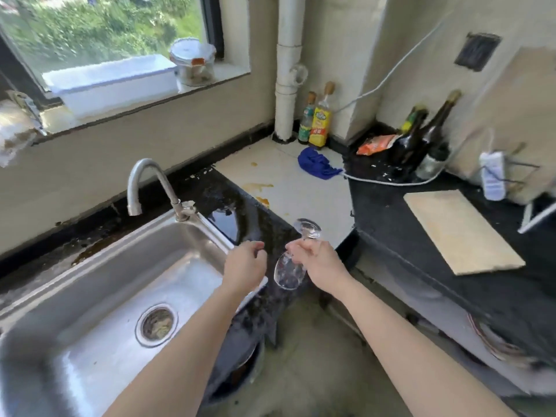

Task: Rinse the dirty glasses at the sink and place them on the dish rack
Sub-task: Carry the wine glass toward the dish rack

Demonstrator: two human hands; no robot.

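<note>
Fingers of right hand (314, 258) grip upturned glass (287, 273) beyond sink rim (219, 233); left hand (245, 266) loosely curled, empty.

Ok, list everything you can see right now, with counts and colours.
sink: one, steel, lower left
tap: one, silver, behind the sink
wine glass: one, clear, held upside down
cutting board: one, pale wood, right counter
cloth: one, blue, counter corner
labelled bottles: two, green and yellow, back corner
dark bottles: about three, right counter
tub: one, white, windowsill
jar: one, clear, windowsill
left hand: fingers curled, hold unclear
right hand: grips the wine glass
</note>
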